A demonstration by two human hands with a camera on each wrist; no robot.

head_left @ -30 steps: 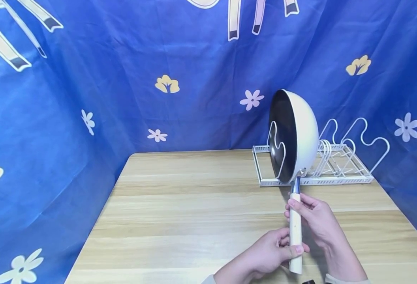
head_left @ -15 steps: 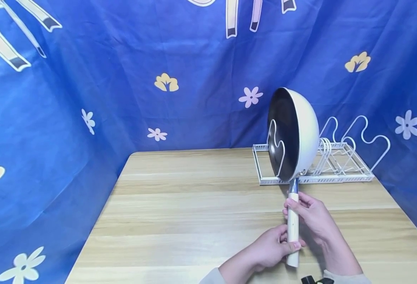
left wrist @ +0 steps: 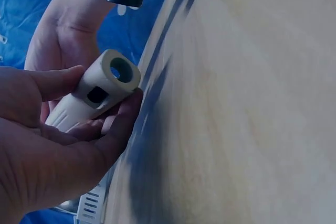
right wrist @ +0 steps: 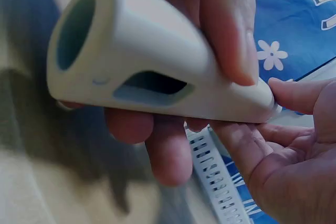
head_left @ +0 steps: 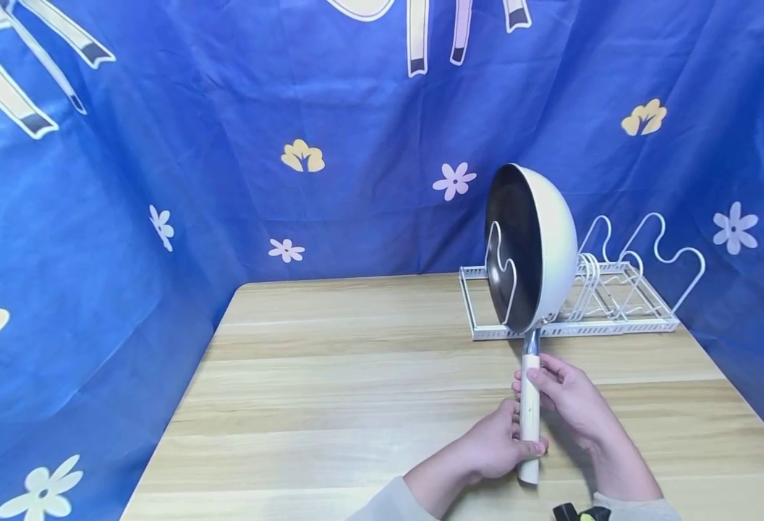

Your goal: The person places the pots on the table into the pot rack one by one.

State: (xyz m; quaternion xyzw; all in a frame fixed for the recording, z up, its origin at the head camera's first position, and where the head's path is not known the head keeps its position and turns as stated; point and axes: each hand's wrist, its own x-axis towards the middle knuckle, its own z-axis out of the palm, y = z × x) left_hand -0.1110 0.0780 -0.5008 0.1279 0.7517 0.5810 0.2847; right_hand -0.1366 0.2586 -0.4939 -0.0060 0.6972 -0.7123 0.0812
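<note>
A cream pan [head_left: 554, 239] with a dark inside stands on its edge in a white wire rack [head_left: 616, 325] at the back right of the wooden table [head_left: 356, 376]. Its cream handle [head_left: 529, 412] points toward me. My left hand [head_left: 502, 445] grips the handle near its end, thumb across it. My right hand [head_left: 561, 394] holds the handle higher up, just below the metal neck. In the left wrist view the handle's end [left wrist: 107, 85] lies in my left hand's [left wrist: 58, 145] fingers. The right wrist view has the handle [right wrist: 157, 72] filling the frame, with my right hand [right wrist: 283, 150] touching its far part.
Blue cloth with flower prints [head_left: 291, 159] hangs behind and on both sides of the table. The rack has several more wire loops [head_left: 655, 246] to the right of the pan. Bare table top lies left of the hands.
The handle's end and both hands have shifted a little up and to the left. My left hand has closed more snugly round the handle. The pan stays on edge in the rack.
</note>
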